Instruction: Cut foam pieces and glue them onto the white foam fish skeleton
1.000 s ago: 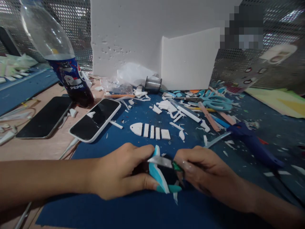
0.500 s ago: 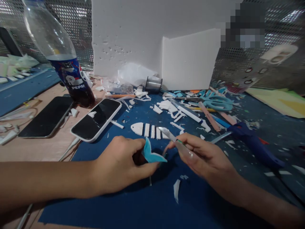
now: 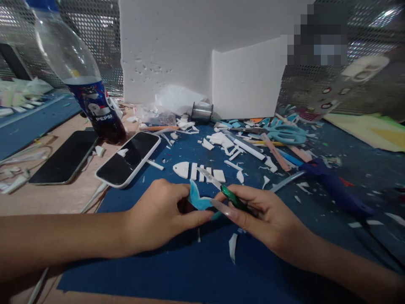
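Observation:
Between thumb and fingers, my left hand [image 3: 161,219] pinches a blue tail-shaped foam piece [image 3: 198,198] with a pale edge. My right hand [image 3: 262,215] is closed around a craft knife [image 3: 232,196] with a green handle; its blade points up and left. The right thumb's long nail lies at the right tip of the tail piece and partly hides it. Just beyond my hands, a white fish-head piece [image 3: 181,169] and several white strips [image 3: 201,172] lie in a row on the blue mat [image 3: 152,274]. A white scrap [image 3: 233,248] rests nearer to me.
Two phones [image 3: 128,158] and a Pepsi bottle [image 3: 95,105] stand or lie at left. White scraps, blue scissors [image 3: 286,133] and a wire spool [image 3: 202,112] sit at the back. A blue glue gun [image 3: 340,190] with a cord lies right. White foam boards [image 3: 167,50] stand behind.
My right hand has turned the knife so its green handle shows and the blade sits lower and further left. The right thumb has come against the tail piece, which my left hand still holds.

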Tool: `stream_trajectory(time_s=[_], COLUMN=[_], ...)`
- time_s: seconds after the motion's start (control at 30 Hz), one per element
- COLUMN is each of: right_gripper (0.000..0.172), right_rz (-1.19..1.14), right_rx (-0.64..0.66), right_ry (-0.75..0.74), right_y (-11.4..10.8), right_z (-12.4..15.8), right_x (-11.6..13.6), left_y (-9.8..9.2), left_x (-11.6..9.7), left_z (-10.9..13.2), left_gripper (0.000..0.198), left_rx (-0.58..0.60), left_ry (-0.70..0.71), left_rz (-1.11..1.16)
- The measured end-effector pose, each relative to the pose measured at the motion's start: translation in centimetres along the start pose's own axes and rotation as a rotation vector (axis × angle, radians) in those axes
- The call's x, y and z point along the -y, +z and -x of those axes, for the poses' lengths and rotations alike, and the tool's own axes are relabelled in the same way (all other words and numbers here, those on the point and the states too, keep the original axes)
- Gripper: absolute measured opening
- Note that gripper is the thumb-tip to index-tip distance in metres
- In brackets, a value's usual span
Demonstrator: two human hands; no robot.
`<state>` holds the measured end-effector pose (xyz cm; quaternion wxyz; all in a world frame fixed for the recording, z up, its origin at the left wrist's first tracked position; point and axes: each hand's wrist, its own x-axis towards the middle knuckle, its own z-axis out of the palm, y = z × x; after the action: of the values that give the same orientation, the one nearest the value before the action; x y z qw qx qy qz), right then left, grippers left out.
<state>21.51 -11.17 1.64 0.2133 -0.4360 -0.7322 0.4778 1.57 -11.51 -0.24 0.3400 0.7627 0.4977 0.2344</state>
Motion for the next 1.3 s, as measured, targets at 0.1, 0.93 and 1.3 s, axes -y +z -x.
stream_trajectory(time_s=[0.1, 0.93, 1.3], right_gripper=[0.017, 0.02, 0.034], right_rz=[-0.019, -0.186, -0.347], right_rx=[-0.014, -0.008, 0.07], right_ry=[-0.013, -0.008, 0.102], right_y=[0.0, -0.7, -0.7], right_z=[0.0, -0.4, -0.4], right_x=[0.2, -0.8, -0.2], left_y=[0.0, 0.2, 0.2], left_x=[0.0, 0.8, 0.6], left_z=[0.0, 0.3, -0.1], left_gripper=[0.042, 0.026, 0.024], left_rx=[-0.013, -0.213, -0.259], left_ry=[-0.012, 0.23, 0.218], left_rz=[-0.035, -0.067, -0.079])
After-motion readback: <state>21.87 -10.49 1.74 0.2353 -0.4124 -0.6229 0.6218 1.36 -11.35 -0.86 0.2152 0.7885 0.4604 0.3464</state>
